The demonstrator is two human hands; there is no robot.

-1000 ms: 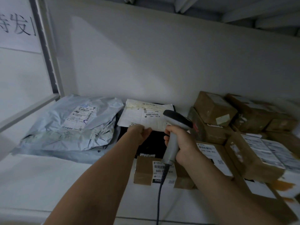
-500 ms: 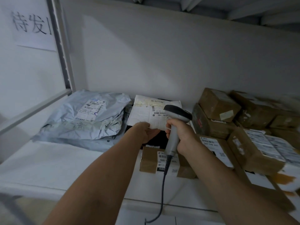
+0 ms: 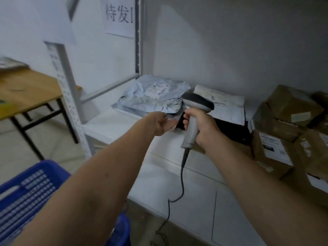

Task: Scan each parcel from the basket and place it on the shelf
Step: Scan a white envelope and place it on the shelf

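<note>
My right hand [image 3: 200,128] grips a grey barcode scanner [image 3: 195,112], its cable hanging down past the shelf edge. My left hand [image 3: 160,122] hovers open and empty over the white shelf [image 3: 113,125], just left of the scanner. Behind the hands lie a crumpled grey mailer bag [image 3: 152,96] and a black parcel with a white label sheet [image 3: 225,103]. Brown cardboard parcels [image 3: 287,110] are piled on the shelf's right side. The blue basket [image 3: 30,189] shows at the lower left, partly hidden by my left arm.
A wooden table with black legs [image 3: 26,93] stands to the left. The shelf's white upright post [image 3: 69,96] rises between table and shelf. A paper sign [image 3: 119,16] hangs on the wall above.
My left hand has let go of the white-labelled parcel and drawn back, open. My view has swung left, bringing the basket and the table into sight.
</note>
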